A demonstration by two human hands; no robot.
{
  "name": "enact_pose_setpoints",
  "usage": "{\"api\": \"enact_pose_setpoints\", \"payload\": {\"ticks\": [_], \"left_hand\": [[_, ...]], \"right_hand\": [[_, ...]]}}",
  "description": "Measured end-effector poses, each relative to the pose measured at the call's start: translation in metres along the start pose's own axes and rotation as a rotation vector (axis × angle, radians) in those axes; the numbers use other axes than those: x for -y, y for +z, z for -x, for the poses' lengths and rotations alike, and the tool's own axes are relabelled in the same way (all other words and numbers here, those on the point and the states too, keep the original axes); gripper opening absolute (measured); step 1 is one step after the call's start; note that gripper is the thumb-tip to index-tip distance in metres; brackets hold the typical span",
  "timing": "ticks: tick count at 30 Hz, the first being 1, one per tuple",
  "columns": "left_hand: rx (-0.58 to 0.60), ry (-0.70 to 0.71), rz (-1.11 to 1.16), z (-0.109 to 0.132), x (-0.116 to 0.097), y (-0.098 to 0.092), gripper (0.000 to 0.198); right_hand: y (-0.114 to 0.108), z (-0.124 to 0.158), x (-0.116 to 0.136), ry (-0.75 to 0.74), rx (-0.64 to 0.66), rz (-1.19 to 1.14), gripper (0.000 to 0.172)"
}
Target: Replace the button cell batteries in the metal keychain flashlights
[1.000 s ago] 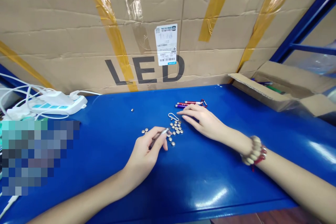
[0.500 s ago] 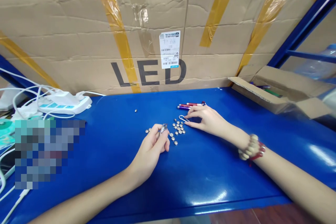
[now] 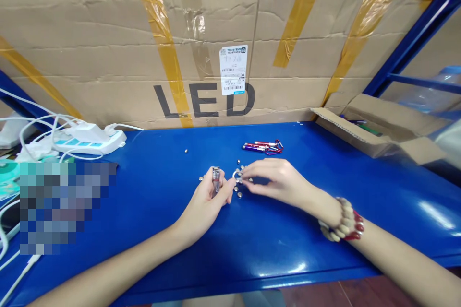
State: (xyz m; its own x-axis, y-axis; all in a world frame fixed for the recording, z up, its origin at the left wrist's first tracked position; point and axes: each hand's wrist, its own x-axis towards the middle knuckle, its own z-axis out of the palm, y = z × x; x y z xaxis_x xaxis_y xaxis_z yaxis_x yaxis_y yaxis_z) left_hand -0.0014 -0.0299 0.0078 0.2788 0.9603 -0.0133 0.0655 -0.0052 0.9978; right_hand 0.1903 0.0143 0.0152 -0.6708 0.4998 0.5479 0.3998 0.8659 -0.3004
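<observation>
My left hand is closed around a small silver flashlight body, held upright on the blue table. My right hand pinches a small silver ring-shaped part right beside it. Several button cell batteries lie scattered on the table under and around my fingertips. One loose cell sits apart, farther back on the left.
Two small red and purple keychain flashlights lie behind my right hand. A white power strip with cables sits at the left. An open cardboard box stands at the right, and a large "LED" carton walls the back.
My left hand has tilted the flashlight body upright. My right hand picked up the silver part from the table and brought it leftward, close to the flashlight.
</observation>
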Motion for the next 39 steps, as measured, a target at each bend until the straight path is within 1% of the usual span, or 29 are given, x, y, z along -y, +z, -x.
{"api": "enact_pose_setpoints", "payload": {"ticks": [2, 3, 6, 7, 9, 11, 15, 17, 22, 27, 29, 32, 34, 36, 39], "left_hand": [[-0.011, 0.04, -0.012, -0.001, 0.002, -0.001, 0.031], [-0.017, 0.058, -0.028, -0.001, 0.002, -0.002, 0.03], [-0.011, 0.09, -0.092, -0.002, 0.004, -0.004, 0.026], [0.002, 0.1, -0.106, -0.002, 0.004, -0.005, 0.025], [0.025, 0.117, -0.113, -0.002, 0.003, -0.007, 0.024], [0.034, 0.122, -0.113, -0.002, 0.001, -0.008, 0.026], [0.044, 0.085, -0.135, -0.001, -0.006, -0.009, 0.029], [0.063, 0.062, -0.12, 0.0, -0.008, -0.009, 0.029], [0.1, 0.027, -0.089, 0.001, -0.007, -0.007, 0.03], [0.147, 0.009, 0.064, -0.001, -0.002, -0.006, 0.036], [0.164, 0.014, 0.08, -0.001, -0.001, -0.006, 0.037], [0.171, 0.035, 0.021, -0.001, 0.002, -0.006, 0.036], [0.167, 0.035, 0.024, -0.002, 0.006, -0.006, 0.033], [0.164, 0.032, 0.082, -0.003, 0.009, -0.006, 0.033], [0.174, 0.044, 0.149, -0.004, 0.01, -0.005, 0.039]], "right_hand": [[0.004, -0.001, 0.01, -0.081, -0.011, -0.048, 0.015], [0.005, -0.002, 0.014, -0.093, -0.017, -0.059, 0.015], [0.008, -0.001, 0.018, -0.055, -0.011, -0.091, 0.015], [0.008, -0.001, 0.018, -0.028, 0.003, -0.091, 0.018], [0.009, 0.001, 0.018, 0.017, 0.023, -0.049, 0.03], [0.01, 0.002, 0.017, 0.002, 0.025, 0.032, 0.037], [0.016, 0.005, 0.017, -0.108, 0.024, 0.185, 0.032], [0.018, 0.006, 0.018, -0.114, 0.059, 0.197, 0.032], [0.019, 0.005, 0.022, -0.058, 0.131, 0.097, 0.03], [0.016, 0.005, 0.024, 0.004, 0.175, -0.047, 0.027], [0.017, 0.006, 0.024, 0.036, 0.176, -0.108, 0.025], [0.017, 0.006, 0.024, 0.086, 0.153, -0.158, 0.024], [0.017, 0.005, 0.024, 0.083, 0.114, -0.136, 0.025], [0.015, 0.004, 0.022, 0.052, 0.052, -0.084, 0.025], [0.011, 0.004, 0.016, 0.024, -0.056, -0.011, 0.021]]}}
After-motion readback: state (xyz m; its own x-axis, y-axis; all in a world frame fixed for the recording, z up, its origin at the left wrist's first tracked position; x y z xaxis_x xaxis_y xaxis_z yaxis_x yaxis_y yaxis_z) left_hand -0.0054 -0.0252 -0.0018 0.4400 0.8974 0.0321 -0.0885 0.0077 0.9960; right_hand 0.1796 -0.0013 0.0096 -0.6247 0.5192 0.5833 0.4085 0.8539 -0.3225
